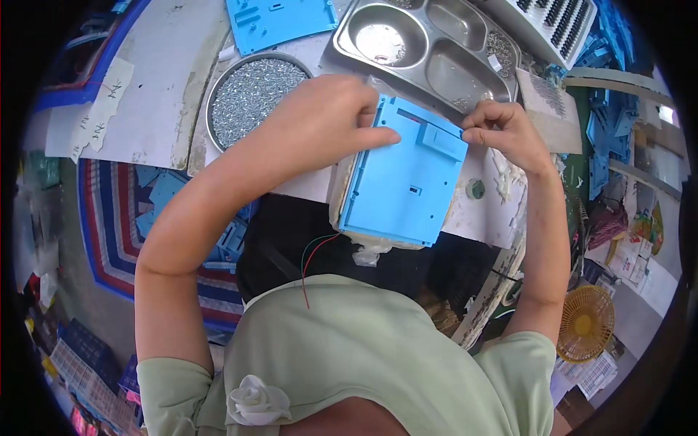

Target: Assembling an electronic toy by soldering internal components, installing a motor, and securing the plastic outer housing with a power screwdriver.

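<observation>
A light-blue plastic housing lies in front of me, slightly tilted, on a padded support at the table's near edge. Red and green wires hang from its lower left corner. My left hand is closed at the upper left edge of the housing, its thumb on the top face and its other fingers curled by the edge. At the upper right corner, my right hand has thumb and forefinger pinched together. Whatever small thing may be between those fingertips is hidden.
A round metal bowl of small screws stands left of the housing. Behind are a steel compartment tray with small parts and another blue panel. A rack of black pieces is far right. A striped bag holds blue parts.
</observation>
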{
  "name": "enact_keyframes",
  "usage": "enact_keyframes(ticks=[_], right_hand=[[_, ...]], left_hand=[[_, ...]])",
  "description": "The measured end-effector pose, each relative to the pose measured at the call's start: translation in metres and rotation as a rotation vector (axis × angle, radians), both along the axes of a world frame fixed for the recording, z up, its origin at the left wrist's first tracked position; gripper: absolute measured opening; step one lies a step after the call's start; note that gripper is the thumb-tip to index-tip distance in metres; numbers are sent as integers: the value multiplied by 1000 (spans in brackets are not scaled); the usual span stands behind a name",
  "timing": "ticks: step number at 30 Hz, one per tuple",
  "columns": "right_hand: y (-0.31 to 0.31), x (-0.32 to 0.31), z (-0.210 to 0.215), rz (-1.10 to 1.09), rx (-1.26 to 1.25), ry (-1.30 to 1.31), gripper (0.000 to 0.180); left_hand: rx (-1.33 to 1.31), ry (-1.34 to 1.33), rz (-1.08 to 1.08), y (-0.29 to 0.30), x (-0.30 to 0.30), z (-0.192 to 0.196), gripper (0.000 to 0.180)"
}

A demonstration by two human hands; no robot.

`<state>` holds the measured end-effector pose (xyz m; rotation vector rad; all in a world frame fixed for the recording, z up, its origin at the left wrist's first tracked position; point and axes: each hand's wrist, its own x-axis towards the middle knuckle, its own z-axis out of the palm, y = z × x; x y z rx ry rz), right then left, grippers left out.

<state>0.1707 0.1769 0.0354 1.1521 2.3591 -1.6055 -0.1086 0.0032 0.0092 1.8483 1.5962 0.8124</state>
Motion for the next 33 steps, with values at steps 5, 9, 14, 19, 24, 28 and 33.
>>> enact_keyframes(ticks=[5,9,14,19,24,28,33], right_hand=[[-11,-25,21,2,337,120,18],[-41,-129,14,433,785,343,19],[-71,-202,-28,800,1127,124,17],[-73,-223,-19,802,1009,18,16],[-75,-221,-32,674,1187,135,17],[-78,-207,-23,569,1193,234,15],[-89,-147,5,376,910,550,14]], left_hand=[[239,321,216,-42,-51,4,21],[129,458,228,-71,-68,-13,13],[193,352,322,-73,-74,-23,5],[300,270,411,-75,-74,-23,5],[171,-23,495,-71,-62,-12,9],[72,-173,498,-69,-57,-14,13],[24,-444,449,-72,-33,6,10]])
